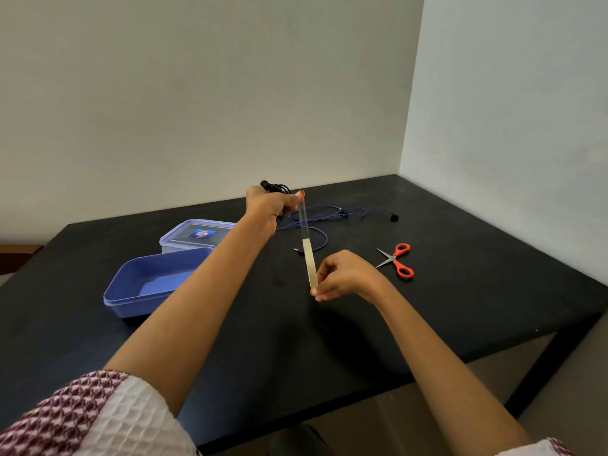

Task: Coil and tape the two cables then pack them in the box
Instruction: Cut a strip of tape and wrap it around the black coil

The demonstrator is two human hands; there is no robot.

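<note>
Taping the first coil: the left hand (268, 205) grips the coiled black cable (274, 186) and pinches the tape (302, 215) end above the tabletop (460, 291). The right hand (345, 274) fingers (325, 274) pinch the roll (311, 264). Next probably calls for the scissors (396, 260); the blue cable (316, 225) lies uncoiled, the box (131, 291) open.

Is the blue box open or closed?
Open. The box has no lid on it. The lid lies on the table behind it, and you can see down to its bare bottom.

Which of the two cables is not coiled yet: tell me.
The blue cable, lying in loose loops on the table beyond the tape. The black cable is bunched up in the left hand.
</note>
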